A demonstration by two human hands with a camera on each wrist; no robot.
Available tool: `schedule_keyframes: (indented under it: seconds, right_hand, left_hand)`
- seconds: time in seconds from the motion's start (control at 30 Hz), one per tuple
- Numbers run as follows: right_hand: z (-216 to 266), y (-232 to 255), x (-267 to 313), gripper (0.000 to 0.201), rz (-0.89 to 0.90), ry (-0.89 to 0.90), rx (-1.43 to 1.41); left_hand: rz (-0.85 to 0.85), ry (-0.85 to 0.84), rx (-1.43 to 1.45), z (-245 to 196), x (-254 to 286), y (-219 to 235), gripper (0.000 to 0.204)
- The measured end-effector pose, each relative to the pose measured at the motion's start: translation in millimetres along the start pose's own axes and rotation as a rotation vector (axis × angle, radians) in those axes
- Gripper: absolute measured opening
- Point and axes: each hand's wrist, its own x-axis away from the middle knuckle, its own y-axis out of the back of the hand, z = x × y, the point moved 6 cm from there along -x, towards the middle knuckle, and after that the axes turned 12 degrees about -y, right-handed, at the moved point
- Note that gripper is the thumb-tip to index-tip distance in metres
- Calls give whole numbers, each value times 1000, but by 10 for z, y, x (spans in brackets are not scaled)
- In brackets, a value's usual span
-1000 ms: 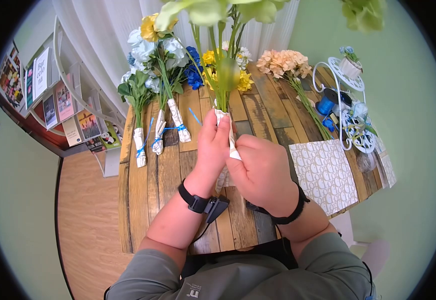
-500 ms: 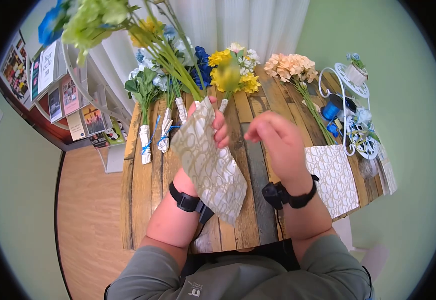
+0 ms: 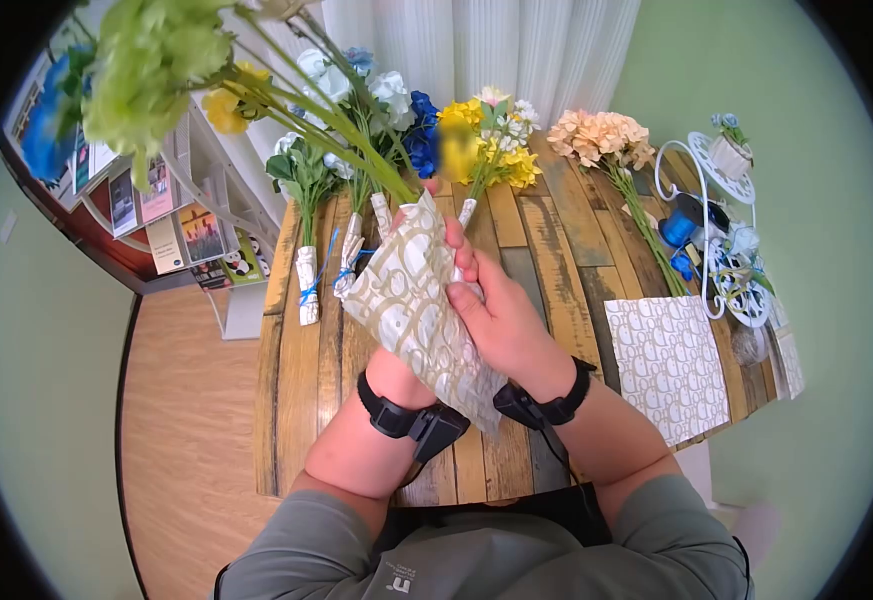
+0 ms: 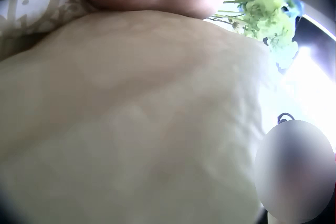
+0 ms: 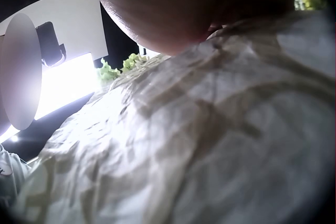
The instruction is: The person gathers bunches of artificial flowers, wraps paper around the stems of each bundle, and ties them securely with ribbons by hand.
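Patterned wrapping paper point(image 3: 411, 300), white with tan letters, is wrapped around the green stems point(image 3: 371, 165) of a bouquet with pale green flowers point(image 3: 161, 70) and a blue flower point(image 3: 48, 120). The bouquet leans to the upper left. My left hand point(image 3: 459, 250) grips the wrapped stems from behind, mostly hidden by the paper, its fingertips showing at the right edge. With thumb and fingers, my right hand point(image 3: 506, 315) pinches the paper's right edge, close against the left fingers. Crumpled paper point(image 5: 173, 145) fills the right wrist view below the hand.
Several wrapped bouquets point(image 3: 306, 285) tied with blue ribbon lie at the table's back left. Peach flowers point(image 3: 601, 138), a blue ribbon spool point(image 3: 678, 222) and a white metal stand point(image 3: 731, 180) are at right. A flat patterned sheet point(image 3: 666, 365) lies at the front right.
The bouquet has tilted left and the paper has swung round to face the camera. My right hand let go of the paper, moved away to the right, then came back onto its right edge.
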Motion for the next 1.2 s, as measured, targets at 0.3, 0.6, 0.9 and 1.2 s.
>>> schedule_keyframes:
  seconds: [0.3, 0.6, 0.9, 1.2]
  right_hand:
    - [1, 98, -45, 42, -67, 78, -31]
    - [-57, 118, -80, 31, 78, 68, -179]
    - [-30, -80, 62, 37, 440, -132, -648]
    - [-158, -379, 229, 51, 885, -375, -999]
  left_hand:
    - [-100, 59, -245, -6, 60, -137, 38]
    - [-148, -73, -520, -135, -36, -172, 31]
    - [84, 173, -286, -173, -30, -308, 34]
    - [242, 300, 36, -72, -64, -218, 39]
